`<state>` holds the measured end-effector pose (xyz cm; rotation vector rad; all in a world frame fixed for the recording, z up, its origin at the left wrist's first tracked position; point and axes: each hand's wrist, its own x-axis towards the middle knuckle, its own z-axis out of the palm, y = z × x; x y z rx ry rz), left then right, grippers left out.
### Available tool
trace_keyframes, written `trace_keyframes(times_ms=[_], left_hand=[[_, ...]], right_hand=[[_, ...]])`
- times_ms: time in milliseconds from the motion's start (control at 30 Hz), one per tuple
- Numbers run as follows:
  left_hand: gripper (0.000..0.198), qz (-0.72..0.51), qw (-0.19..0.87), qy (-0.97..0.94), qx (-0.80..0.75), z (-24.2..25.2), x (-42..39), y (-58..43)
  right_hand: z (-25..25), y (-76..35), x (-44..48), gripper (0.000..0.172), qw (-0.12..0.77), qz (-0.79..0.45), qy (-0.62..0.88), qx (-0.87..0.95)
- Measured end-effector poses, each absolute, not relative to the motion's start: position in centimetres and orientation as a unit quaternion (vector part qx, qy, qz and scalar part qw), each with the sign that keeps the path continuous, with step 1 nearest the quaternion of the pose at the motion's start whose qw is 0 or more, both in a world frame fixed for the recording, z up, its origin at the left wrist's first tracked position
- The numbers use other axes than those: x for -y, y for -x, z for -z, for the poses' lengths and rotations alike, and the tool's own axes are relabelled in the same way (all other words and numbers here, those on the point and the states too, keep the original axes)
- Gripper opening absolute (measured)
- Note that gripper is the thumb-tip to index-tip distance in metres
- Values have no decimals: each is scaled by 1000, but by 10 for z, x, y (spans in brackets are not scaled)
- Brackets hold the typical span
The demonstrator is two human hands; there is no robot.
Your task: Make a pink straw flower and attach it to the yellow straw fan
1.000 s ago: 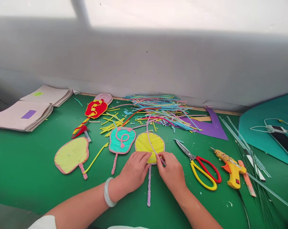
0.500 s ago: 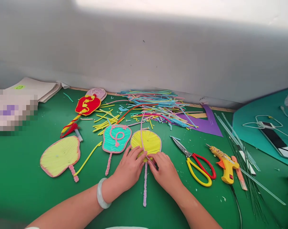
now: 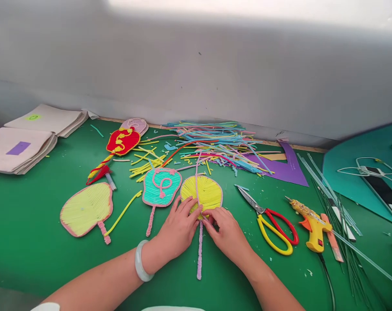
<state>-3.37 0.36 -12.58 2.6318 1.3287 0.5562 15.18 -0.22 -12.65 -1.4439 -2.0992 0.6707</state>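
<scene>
A round yellow fan (image 3: 211, 190) of pipe cleaners, with a lilac rim and a wrapped lilac handle (image 3: 200, 255), lies on the table in front of me. A lilac pipe cleaner (image 3: 196, 183) runs up across its face from my fingertips. My left hand (image 3: 179, 226) is closed at the fan's lower edge, fingers pressed on the pipe cleaner. Opposite it, my right hand (image 3: 226, 233) pinches the same strand just above the handle. The strand's lower end is hidden by the fingers. Close on the left lies a turquoise fan (image 3: 153, 196) with a pink curl.
Scissors (image 3: 267, 222) and a yellow glue gun (image 3: 312, 224) lie to the right, with glue sticks and green wires beyond. Loose pipe cleaners (image 3: 211, 138) are heaped behind. A pale yellow fan (image 3: 85, 211), a red fan (image 3: 124, 141) and notebooks (image 3: 17, 149) occupy the left.
The whole view has shifted slightly, so things appear a little further right. Both hands stay at the base of the yellow fan with hardly any movement.
</scene>
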Motion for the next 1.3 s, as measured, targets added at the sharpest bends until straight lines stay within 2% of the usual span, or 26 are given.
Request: trace_keyframes(times_ms=[633, 1033, 1233, 1300], left_hand=[[39, -180, 76, -874, -445, 123, -3, 33], [40, -179, 93, -870, -449, 122, -3, 33], [45, -238, 116, -854, -447, 122, -2, 33], [37, -291, 148, -830, -453, 119, -1, 34]], right_hand=[[122, -153, 3, 13, 210, -268, 539, 771], [122, -154, 4, 13, 232, -265, 540, 765], [120, -154, 2, 15, 294, -250, 537, 750], [118, -153, 2, 16, 332, -249, 543, 730]])
